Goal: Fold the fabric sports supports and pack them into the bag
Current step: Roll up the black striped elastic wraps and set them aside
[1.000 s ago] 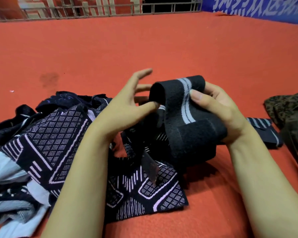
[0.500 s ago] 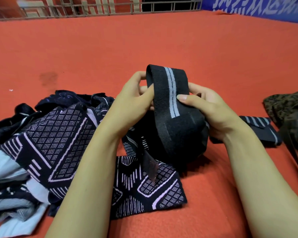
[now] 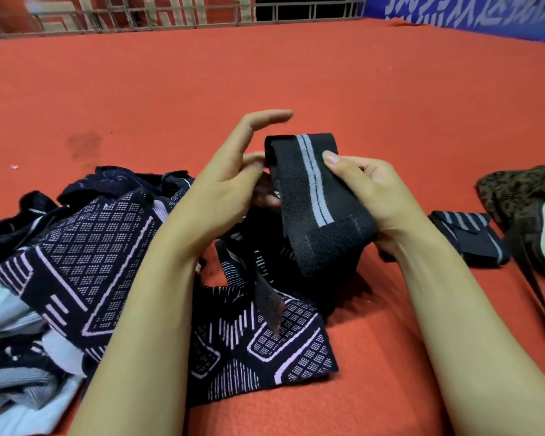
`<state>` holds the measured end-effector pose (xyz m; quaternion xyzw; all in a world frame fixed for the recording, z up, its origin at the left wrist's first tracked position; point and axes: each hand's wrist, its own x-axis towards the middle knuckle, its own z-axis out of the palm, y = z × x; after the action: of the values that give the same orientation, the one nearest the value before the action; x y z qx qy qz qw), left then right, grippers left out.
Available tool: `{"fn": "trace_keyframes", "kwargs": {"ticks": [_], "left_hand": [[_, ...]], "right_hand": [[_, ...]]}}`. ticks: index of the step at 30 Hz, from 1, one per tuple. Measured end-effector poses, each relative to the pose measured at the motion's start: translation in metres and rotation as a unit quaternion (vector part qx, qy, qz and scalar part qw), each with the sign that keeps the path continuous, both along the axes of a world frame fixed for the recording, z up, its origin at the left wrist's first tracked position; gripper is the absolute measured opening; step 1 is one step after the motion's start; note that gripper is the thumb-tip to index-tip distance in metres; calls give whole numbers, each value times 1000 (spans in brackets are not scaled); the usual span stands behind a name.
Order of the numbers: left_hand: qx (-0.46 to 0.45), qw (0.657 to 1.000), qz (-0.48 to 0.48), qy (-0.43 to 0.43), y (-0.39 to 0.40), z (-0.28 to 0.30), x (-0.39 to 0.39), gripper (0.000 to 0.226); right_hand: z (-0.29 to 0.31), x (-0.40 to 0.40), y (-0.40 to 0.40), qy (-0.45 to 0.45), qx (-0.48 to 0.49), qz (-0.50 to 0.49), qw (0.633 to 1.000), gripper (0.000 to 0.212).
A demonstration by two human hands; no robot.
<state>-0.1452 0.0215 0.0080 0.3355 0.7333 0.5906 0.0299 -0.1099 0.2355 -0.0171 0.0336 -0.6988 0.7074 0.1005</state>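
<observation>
**The roll may open again before it reaches the bag**

We hold a black strap (image 3: 312, 196) with a grey stripe above the red carpet (image 3: 296, 73). Our right hand (image 3: 378, 196) grips it: the thumb presses on the front side near the stripe and the other fingers are curled behind, where we cannot see them. Our left hand (image 3: 230, 171) is loose, its fingers mostly straight and lifted; only the fingertips seem to touch the left edge of the strap, and it grips nothing firmly.

The strap is bent over at the top and goes down in a thick loop toward the carpet. A rough fastening tab (image 3: 268, 305) hangs free under it, over the patterned support (image 3: 258, 344) that lies below.

In our judgement the main risk is this free tab. If it touches the knitted supports in the pile (image 3: 60, 256), it can catch on them and pull them up together with the strap. The second risk is the elastic: only one hand holds the fold, so if the thumb slips, the strap can spring open and the fold is lost.

One folded support (image 3: 468, 240) lies already on the carpet, just beside the dark bag (image 3: 516, 196) at the right edge. The bag's mouth is hardly visible, so we cannot tell how wide it is; a loose fold could snag there
</observation>
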Motion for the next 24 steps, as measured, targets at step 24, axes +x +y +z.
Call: {"fn": "trace_keyframes", "kwargs": {"ticks": [24], "left_hand": [[-49, 980, 111, 160, 0, -1, 0, 37]], "right_hand": [[10, 9, -7, -53, 6, 71, 996, 103]]}}
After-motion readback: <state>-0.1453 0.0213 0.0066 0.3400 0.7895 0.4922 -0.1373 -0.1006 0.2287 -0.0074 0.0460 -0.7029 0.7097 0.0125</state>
